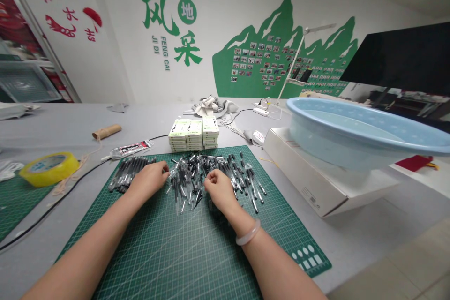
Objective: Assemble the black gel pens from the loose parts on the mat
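A loose heap of pens [190, 173], clear-barrelled with dark caps or tips, lies across the far half of a green gridded cutting mat [168, 253]. At its left, further pens form a tidier, roughly parallel batch [128, 171]. The left hand [151, 179] is between batch and heap, fingers curled at the heap's left edge; whether they are closed on a pen cannot be told. The right hand [221, 191] is over the heap's near right part, thumb and forefinger bent toward each other; whether they meet or grip anything cannot be determined. A pale bracelet [248, 233] encircles the right wrist.

Just beyond the heap stand stacks of small white-and-green boxes [186, 137]. Left of these lie a clear packet [130, 149], a brown cylinder [107, 131] and a roll of yellow tape [52, 178]. Right of the mat, a light-blue basin [326, 145] rests on a white carton [302, 173]. Crumpled cloth [211, 107] lies behind the boxes, near a white power strip [260, 111].
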Demonstrator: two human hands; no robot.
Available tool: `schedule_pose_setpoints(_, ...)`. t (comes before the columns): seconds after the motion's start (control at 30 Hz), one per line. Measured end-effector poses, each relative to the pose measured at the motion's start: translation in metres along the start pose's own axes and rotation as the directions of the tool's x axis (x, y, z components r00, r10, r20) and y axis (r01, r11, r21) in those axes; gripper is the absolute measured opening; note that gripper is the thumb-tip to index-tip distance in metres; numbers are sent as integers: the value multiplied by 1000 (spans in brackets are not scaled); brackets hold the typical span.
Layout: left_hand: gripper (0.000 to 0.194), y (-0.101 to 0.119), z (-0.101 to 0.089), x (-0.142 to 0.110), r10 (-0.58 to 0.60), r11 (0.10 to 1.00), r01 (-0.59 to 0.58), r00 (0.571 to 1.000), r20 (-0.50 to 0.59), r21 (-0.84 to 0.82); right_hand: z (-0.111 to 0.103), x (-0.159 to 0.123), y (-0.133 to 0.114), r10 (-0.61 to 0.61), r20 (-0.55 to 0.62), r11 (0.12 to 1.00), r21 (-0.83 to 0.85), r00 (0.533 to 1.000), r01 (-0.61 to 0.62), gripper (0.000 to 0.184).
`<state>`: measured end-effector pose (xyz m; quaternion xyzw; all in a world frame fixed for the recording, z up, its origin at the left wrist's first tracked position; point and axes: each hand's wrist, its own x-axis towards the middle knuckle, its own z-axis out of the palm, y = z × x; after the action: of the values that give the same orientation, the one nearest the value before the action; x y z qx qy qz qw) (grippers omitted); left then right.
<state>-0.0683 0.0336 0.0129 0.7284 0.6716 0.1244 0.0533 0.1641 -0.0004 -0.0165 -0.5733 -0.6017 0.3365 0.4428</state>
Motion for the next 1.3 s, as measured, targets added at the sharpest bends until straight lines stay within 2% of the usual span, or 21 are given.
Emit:
schedule_pose_setpoints(0.2,18,-9,6,18,5,1000,-5,1000,17,-6,-1,-1,-3,55,16,975,215,998,-58,2)
schedule_pose_setpoints(0.4,19,-16,6,26,-23,998,23,1000,-5,-53,-2,1,-2,60,-25,950,309,998,-50,5)
schedule_pose_setpoints(0.53,19,-5,7,21,12,995,-14,1000,-19,-99,0,1,0,64,-11,923,382,998,-55,8)
schedule_pose_setpoints(0.67,17,10,11,16,130,977,-115,989,72,-178,0,1,2,66,6,899,434,998,-62,12)
schedule_pose_setpoints(0.83,17,26,4,10,154,959,-128,984,90,-251,-5,2,1,79,21,867,493,997,-80,16)
schedule_pose_setpoints(0.9,25,36,-1,4,160,901,-103,982,102,-422,-4,1,-1,69,38,855,513,997,-79,17)
schedule_pose_setpoints(0.93,30,42,-2,1,169,842,-78,978,123,-534,-2,0,-3,49,48,851,520,998,-66,16)
schedule_pose_setpoints(1.0,37,55,-2,-6,191,680,-6,967,168,-734,2,-3,-4,-10,75,848,529,997,-31,12)
schedule_pose_setpoints(1.1,37,64,5,-10,178,449,94,965,192,-889,4,-3,-4,-87,111,880,474,990,24,8)
schedule_pose_setpoints(1.2,34,58,11,-6,82,285,144,981,174,-948,-11,5,1,-112,12,969,221,994,107,10)
schedule_pose_setpoints(1.27,35,50,12,-2,14,217,155,987,162,-964,-28,12,6,-126,-138,991,-59,982,118,8)
schedule_pose_setpoints(1.3,35,46,13,0,-10,196,160,987,162,-967,-36,16,9,-149,-204,969,-227,968,101,8)
